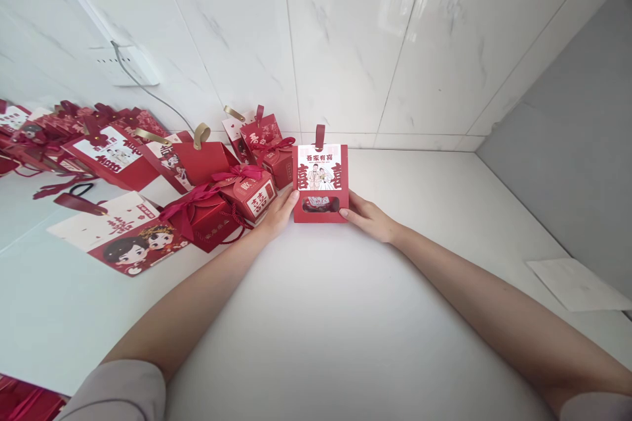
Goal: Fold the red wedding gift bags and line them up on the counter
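A red gift box (320,204) stands upright on the white table (345,342), held between both hands. Its front has a white panel with a drawn couple and red characters, and a small window below shows wrapped contents. A red strap loop rises from its top. My left hand (280,214) grips the box's left side, thumb on the front edge. My right hand (368,217) grips the right side, its thumb at the lower front corner. The fingers behind the box are hidden. Just left of my left hand sits a ribbon-tied red box (251,196) with a character label.
Several red gift boxes and bags (113,154) crowd the left and back left. A flat printed bag (123,233) lies before them. A cable runs from a wall socket (129,66). The tiled wall (340,46) rises behind; white paper (577,284) lies at right.
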Demonstrator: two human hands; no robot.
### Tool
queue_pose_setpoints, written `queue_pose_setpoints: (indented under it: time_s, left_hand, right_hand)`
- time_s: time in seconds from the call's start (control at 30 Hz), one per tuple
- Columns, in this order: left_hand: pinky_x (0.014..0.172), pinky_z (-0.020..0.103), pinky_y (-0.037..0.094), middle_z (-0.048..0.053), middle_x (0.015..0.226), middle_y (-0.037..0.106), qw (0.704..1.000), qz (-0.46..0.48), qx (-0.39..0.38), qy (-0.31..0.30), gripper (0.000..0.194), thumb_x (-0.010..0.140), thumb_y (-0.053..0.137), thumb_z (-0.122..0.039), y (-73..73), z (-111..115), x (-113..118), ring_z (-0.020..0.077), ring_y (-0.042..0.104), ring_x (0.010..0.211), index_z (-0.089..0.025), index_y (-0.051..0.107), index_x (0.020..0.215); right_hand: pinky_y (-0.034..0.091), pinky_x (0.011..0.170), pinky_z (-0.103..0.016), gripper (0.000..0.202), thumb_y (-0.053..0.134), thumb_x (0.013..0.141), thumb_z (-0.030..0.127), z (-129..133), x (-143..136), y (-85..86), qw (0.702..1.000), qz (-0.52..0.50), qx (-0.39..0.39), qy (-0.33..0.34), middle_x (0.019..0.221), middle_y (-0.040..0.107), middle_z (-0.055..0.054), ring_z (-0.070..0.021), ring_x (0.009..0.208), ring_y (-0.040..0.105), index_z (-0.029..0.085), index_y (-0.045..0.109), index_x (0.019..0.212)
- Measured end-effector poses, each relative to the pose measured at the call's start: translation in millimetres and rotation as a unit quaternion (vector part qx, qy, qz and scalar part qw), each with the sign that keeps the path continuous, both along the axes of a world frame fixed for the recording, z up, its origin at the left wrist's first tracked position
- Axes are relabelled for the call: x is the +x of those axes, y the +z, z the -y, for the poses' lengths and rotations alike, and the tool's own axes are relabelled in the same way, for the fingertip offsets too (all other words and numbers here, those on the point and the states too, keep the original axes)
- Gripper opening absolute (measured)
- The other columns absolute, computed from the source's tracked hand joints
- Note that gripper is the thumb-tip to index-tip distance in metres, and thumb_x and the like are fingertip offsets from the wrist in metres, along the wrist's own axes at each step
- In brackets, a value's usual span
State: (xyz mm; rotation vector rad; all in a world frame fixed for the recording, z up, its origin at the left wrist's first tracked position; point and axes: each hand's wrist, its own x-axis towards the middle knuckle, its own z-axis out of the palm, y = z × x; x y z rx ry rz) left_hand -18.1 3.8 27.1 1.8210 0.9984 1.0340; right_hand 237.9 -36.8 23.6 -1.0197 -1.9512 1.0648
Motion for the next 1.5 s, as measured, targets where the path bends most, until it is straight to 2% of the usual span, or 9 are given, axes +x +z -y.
queue_pose_setpoints:
  time_s: [0.2,0.53,0.93,1.23,1.5]
  left_hand:
    - [0.116,0.041,0.033,0.009,0.137,0.060,1.000,-0.004,0.000,0.002,0.059,0.095,0.038,-0.058,0.0,0.1,-0.2,0.0259,0.047,0.135,-0.017,0.057,0.133]
    - [0.116,0.041,0.033,0.010,0.138,0.059,1.000,-0.005,0.001,0.003,0.060,0.095,0.038,-0.059,1.1,0.8,0.4,0.0265,0.048,0.134,-0.016,0.058,0.131]
    - [0.116,0.041,0.033,0.009,0.136,0.061,1.000,-0.003,-0.001,0.007,0.058,0.094,0.039,-0.058,4.9,3.8,1.8,0.0262,0.049,0.134,-0.017,0.060,0.129]
    - [0.118,0.042,0.031,0.009,0.141,0.056,1.000,0.000,-0.004,-0.005,0.057,0.096,0.038,-0.056,-3.2,-1.5,-1.4,0.0249,0.045,0.137,-0.019,0.055,0.135]
    - [0.118,0.042,0.032,0.008,0.141,0.056,1.000,-0.003,0.000,-0.004,0.058,0.096,0.038,-0.056,-2.6,-1.3,-1.0,0.0255,0.045,0.137,-0.019,0.054,0.136]
  right_hand:
    - [0.043,0.111,-0.048,0.072,0.045,0.095,0.057,-0.6,0.2,-0.7,1.000,-0.008,-0.001,0.003,0.148,0.049,-0.004,-0.0287,0.127,0.056,0.030,0.017,0.155]
    - [0.042,0.111,-0.047,0.066,0.047,0.095,0.055,-1.2,0.9,-1.9,1.000,-0.006,-0.004,0.003,0.146,0.051,-0.004,-0.0281,0.127,0.055,0.030,0.027,0.152]
    - [0.043,0.110,-0.045,0.066,0.046,0.096,0.054,-0.6,1.0,-1.5,1.000,-0.007,-0.005,0.007,0.147,0.050,-0.004,-0.0265,0.124,0.058,0.029,0.024,0.153]
    - [0.045,0.108,-0.046,0.067,0.047,0.095,0.054,-1.5,1.4,-3.3,1.000,-0.003,-0.007,0.001,0.144,0.054,-0.005,-0.0263,0.119,0.061,0.029,0.024,0.153]
    - [0.045,0.108,-0.044,0.070,0.046,0.094,0.057,-1.1,0.6,-2.1,1.000,-0.005,-0.005,0.000,0.144,0.053,-0.005,-0.0265,0.119,0.061,0.029,0.023,0.154]
